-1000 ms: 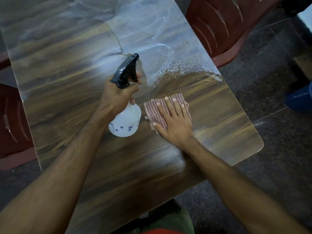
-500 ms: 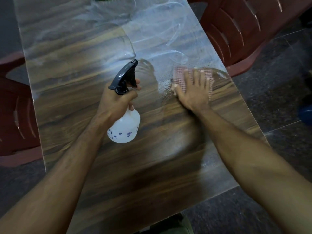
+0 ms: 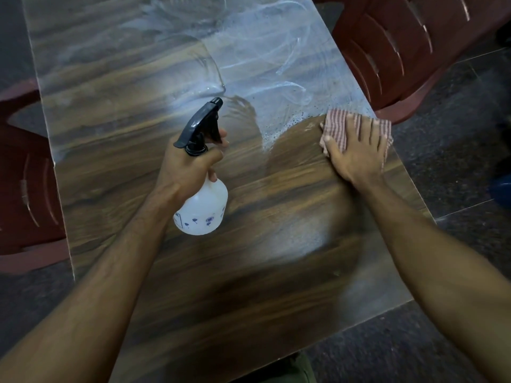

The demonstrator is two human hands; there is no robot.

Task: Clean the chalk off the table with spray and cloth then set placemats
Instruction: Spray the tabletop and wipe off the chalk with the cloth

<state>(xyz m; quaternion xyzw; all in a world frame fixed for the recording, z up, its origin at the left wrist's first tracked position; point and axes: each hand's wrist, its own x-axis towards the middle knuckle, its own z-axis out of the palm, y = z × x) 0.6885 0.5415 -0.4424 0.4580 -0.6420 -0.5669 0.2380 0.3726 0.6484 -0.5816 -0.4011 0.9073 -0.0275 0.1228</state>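
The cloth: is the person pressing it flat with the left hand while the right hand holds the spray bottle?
Not quite, the hands are swapped. In the head view the right hand presses the cloth flat near the table's edge, and the left hand holds the spray bottle.

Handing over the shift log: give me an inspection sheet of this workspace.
Surface: wood-grain table, near part wiped, chalk smears and spray droplets on the far part.
Job's things: spray bottle held above the table; checked cloth at the right edge.
Clutter: nothing seen.
Grips: left hand grips the bottle neck; right hand presses flat on the cloth.
Cables: nothing seen.
Surroundings: red plastic chairs either side, dark tiled floor.
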